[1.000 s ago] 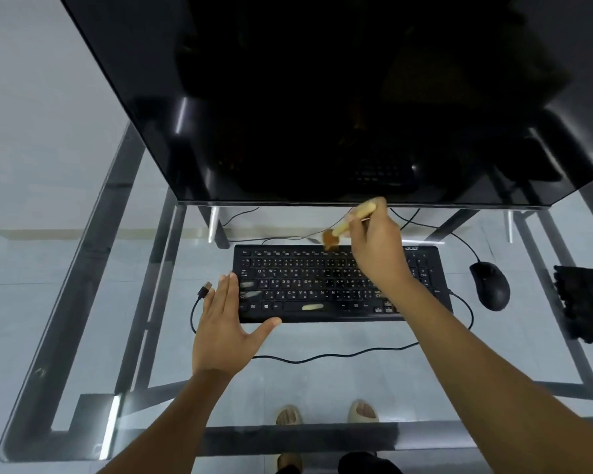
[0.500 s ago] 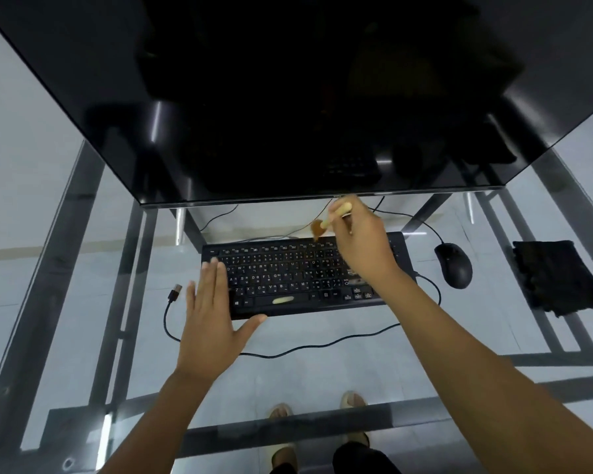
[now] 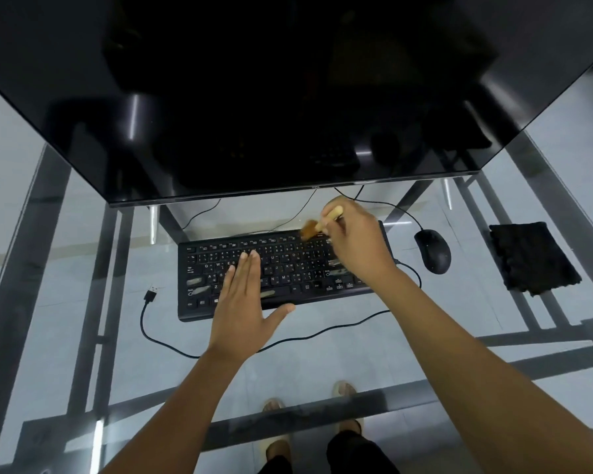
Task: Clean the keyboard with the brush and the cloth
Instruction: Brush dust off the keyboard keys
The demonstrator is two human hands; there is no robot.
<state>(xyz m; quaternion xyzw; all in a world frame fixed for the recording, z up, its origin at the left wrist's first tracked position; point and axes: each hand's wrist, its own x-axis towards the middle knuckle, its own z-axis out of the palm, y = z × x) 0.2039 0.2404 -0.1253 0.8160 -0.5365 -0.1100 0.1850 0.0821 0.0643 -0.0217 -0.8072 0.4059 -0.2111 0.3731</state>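
A small wooden-handled brush point(image 3: 317, 224) is pinched by the right hand point(image 3: 355, 244) at the flat black keyboard's point(image 3: 278, 268) one-o'clock corner. The left hand point(image 3: 243, 309), fingers straight and thumb spread, is laid over the keys. A dark folded cloth point(image 3: 531, 258) lies at three o'clock, well apart.

left hand point(image 3: 242, 302) flat, right hand point(image 3: 358, 241) curled (pinching)

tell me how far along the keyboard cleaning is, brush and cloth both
Brushing is in hand: the right hand grips the brush, bristles at the keyboard top row, right of centre, while the left hand lies flat over the left keys. Pale smudges show on several keys, so nothing looks finished. The black cloth lies untouched beyond the mouse; wiping is left.
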